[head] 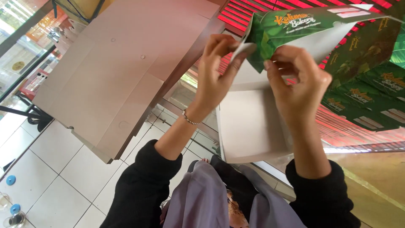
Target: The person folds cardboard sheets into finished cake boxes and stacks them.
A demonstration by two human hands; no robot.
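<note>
Both of my hands hold up a green leaf-printed cardboard box [253, 126] with a white inside. My left hand [217, 67] pinches a small white flap at the box's upper left corner. The fingers of my right hand [297, 82] are curled around the green folded side wall beside that flap. The box's open white tray faces me, and its green lid [312, 23] stretches up and to the right. I wear black sleeves and a thin bracelet [190, 119] on the left wrist.
A stack of flat brown cardboard sheets [114, 71] lies on the left. More green printed box blanks [371, 97] lie on a red slatted surface [354, 133] at right. White floor tiles [59, 177] with small blue caps [10, 180] show at lower left.
</note>
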